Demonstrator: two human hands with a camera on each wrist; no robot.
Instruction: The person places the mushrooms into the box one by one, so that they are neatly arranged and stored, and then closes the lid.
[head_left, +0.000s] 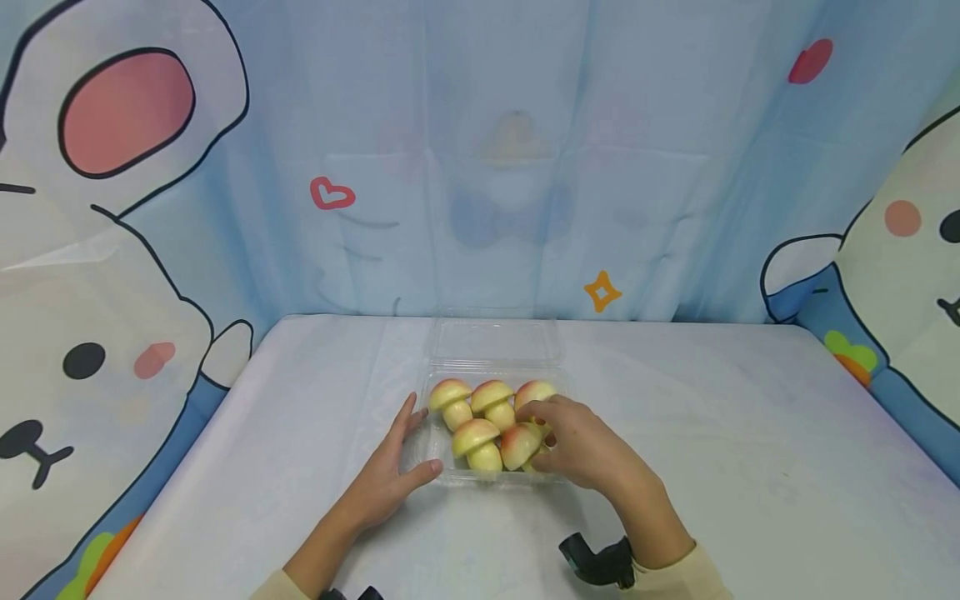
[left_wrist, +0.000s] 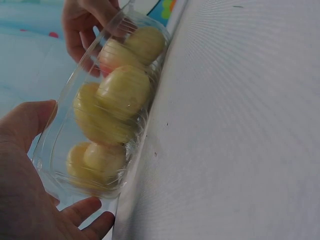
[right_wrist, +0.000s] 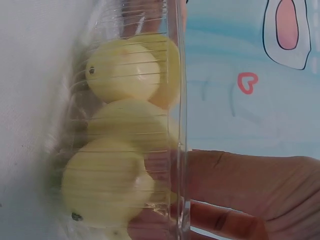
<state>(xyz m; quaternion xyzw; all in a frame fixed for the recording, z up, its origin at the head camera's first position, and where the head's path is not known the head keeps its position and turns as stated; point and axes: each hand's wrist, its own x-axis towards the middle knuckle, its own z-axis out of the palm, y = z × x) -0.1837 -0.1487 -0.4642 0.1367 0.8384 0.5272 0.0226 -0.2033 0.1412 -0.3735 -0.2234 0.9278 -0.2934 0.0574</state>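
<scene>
A clear plastic clamshell box (head_left: 480, 479) sits on the white table with several yellow mushroom-shaped pieces in it, their caps blushed red. My right hand (head_left: 581, 442) reaches into its right side and pinches the tilted front-right mushroom-shaped piece (head_left: 519, 446). In the right wrist view, the thumb (right_wrist: 225, 180) passes over the rim, and the piece (right_wrist: 107, 182) shows through the ribbed wall. At the box's left side is my left hand (head_left: 390, 475), fingers extended and thumb spread toward the front corner. The left wrist view shows its thumb (left_wrist: 37, 117) right at the rim.
The box's transparent lid (head_left: 495, 340) lies folded back toward the far table edge. A blue cartoon curtain (head_left: 510, 167) hangs behind the table (head_left: 750, 467). Black wrist-camera mounts sit at both wrists, the right one (head_left: 600, 562) low over the table.
</scene>
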